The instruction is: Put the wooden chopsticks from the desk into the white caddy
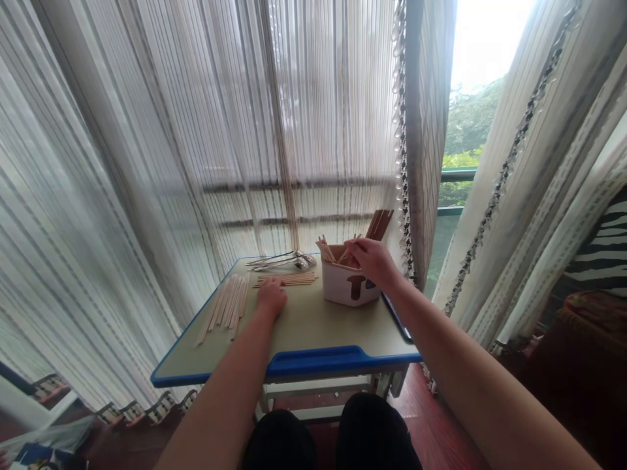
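My right hand point(369, 256) is over the opening of a white container point(337, 284) with a dark mushroom-like print. Its fingers are pinched around thin wooden chopsticks, whose lower ends point into the container. More light chopsticks point(324, 248) lean in the container's left corner. Resting on the desk, my left hand point(272, 296) has its fingers laid flat at the near side of a row of reddish-brown chopsticks point(294, 279). To its left, paper-wrapped chopsticks point(228, 303) lie fanned out. Metal spoons point(304, 261) with long handles lie behind the row.
The small desk point(304, 329) has a blue rim and a pencil groove at the front. Dark brown chopsticks point(379, 225) stand at the container's back right. A dark flat object point(396, 316) lies by the right edge. Sheer curtains point(235, 130) hang behind.
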Demonstrator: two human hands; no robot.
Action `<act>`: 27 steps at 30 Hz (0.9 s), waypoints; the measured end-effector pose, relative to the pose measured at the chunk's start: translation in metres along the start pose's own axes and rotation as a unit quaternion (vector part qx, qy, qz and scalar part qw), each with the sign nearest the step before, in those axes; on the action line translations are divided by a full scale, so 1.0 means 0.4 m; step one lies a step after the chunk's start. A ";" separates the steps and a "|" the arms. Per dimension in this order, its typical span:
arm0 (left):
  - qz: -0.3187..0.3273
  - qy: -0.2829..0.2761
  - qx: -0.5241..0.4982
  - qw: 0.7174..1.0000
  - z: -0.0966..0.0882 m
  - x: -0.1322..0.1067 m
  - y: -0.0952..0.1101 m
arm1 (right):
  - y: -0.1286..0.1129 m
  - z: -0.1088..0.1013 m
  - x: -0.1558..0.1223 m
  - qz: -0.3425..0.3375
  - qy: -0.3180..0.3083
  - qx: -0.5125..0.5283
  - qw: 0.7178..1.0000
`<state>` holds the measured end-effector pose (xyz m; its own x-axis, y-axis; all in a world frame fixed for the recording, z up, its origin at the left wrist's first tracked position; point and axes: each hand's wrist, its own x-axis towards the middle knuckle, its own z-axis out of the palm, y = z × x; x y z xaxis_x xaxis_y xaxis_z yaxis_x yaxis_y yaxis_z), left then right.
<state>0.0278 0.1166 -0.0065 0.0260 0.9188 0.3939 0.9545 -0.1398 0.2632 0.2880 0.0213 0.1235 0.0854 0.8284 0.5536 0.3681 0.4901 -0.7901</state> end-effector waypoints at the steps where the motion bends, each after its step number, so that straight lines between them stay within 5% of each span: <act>1: 0.000 -0.002 0.000 1.000 0.000 0.000 0.000 | 0.015 0.011 0.015 0.009 -0.002 -0.009 1.000; 6: 0.007 0.001 -0.005 1.000 0.000 0.001 0.000 | 0.066 0.051 0.065 0.024 -0.002 -0.091 0.996; 14: 0.016 0.013 -0.011 1.000 0.006 0.006 -0.002 | 0.064 0.069 0.070 -0.026 0.017 -0.246 0.969; 27: 0.016 0.011 -0.004 1.000 0.002 0.008 0.003 | 0.018 0.052 0.097 -0.121 0.114 -0.257 0.952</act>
<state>0.0292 0.1196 -0.0058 0.0507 0.9054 0.4216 0.9510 -0.1727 0.2566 0.2747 0.0626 0.1336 0.1171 0.5995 0.7918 0.8019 0.4133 -0.4315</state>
